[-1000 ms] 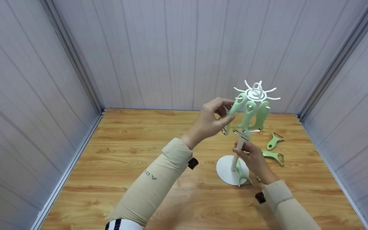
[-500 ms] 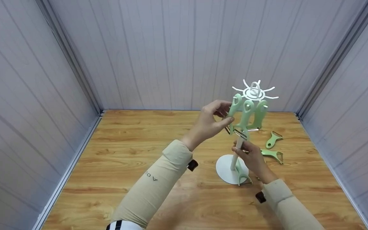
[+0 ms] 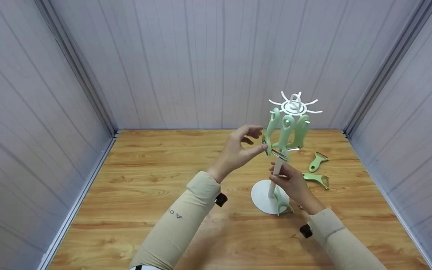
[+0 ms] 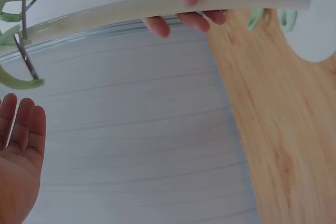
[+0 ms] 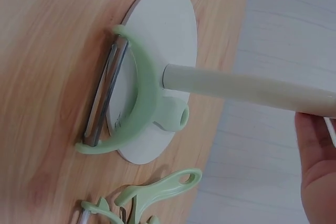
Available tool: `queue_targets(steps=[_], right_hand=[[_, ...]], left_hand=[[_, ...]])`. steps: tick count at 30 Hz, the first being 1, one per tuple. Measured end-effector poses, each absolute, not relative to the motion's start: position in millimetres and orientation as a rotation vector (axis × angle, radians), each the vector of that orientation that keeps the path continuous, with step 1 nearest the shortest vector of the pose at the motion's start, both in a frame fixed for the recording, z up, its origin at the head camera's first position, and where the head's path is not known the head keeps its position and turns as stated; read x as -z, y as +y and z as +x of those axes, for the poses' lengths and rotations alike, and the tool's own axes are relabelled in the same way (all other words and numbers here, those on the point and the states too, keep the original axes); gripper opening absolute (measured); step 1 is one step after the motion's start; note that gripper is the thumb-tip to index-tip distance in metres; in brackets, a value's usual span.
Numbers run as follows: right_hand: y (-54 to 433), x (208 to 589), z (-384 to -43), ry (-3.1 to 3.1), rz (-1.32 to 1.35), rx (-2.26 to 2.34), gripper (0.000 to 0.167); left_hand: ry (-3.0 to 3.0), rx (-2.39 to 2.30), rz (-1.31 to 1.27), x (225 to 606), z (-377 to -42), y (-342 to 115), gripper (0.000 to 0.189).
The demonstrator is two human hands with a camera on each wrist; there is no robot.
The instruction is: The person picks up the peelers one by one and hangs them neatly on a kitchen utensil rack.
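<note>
Near: green peeler [image 5: 150, 90] on white base [image 3: 261, 197], right edge. Right hand [image 3: 294, 183] wrapped round pole [image 5: 236, 87]. Loose peelers [image 3: 315, 178] on table [image 3: 144, 168], right. Left hand [image 3: 238, 147] spread, pinching nothing, beside three hanging peelers [image 3: 285, 131]; thumb contact unclear.

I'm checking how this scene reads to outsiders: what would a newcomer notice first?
Most striking is the spoked white stand, right of centre in the head view and held by the right grip. Three pale green peelers hang high on it, beside the left grip. Another peeler sits lower down, on the stand's round base.
</note>
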State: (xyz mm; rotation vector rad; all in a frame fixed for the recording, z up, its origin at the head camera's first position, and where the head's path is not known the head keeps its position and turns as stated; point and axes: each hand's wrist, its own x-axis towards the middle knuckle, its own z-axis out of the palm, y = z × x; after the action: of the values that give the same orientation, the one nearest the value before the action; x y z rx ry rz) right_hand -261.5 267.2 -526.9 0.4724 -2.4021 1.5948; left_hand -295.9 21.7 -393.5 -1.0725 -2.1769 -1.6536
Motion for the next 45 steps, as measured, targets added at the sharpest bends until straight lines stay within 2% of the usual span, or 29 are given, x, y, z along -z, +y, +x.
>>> queue_targets(steps=[5, 12, 19, 25, 30, 33, 39, 45], right_hand=[[276, 534, -253, -2.506, 0.395, -1.549, 0.054], [292, 546, -243, -2.636, 0.311, -1.475, 0.065], [298, 559, -238, -2.823, 0.276, -1.239, 0.06], [294, 571, -235, -3.019, 0.192, -0.938, 0.063], [287, 576, -235, -3.097, 0.103, -0.889, 0.062], [285, 575, -235, -3.126, 0.068, -0.893, 0.055], [289, 576, -234, -3.154, 0.035, -0.897, 0.023], [297, 575, -232, -3.165, 0.031, -0.826, 0.014]], left_hand=[[-2.17, 1.716, -1.029, 410, -298, 18, 0.052], [-2.218, 1.743, -0.949, 434, -301, 18, 0.056], [-2.274, 1.732, -0.942, 448, -300, 25, 0.054], [-2.312, 1.783, -0.952, 456, -300, 33, 0.048], [-2.347, 1.83, -0.946, 462, -299, 41, 0.045], [-2.352, 1.863, -0.94, 465, -299, 46, 0.042], [-2.351, 1.903, -0.958, 471, -299, 58, 0.035], [-2.347, 1.944, -0.968, 474, -297, 66, 0.034]])
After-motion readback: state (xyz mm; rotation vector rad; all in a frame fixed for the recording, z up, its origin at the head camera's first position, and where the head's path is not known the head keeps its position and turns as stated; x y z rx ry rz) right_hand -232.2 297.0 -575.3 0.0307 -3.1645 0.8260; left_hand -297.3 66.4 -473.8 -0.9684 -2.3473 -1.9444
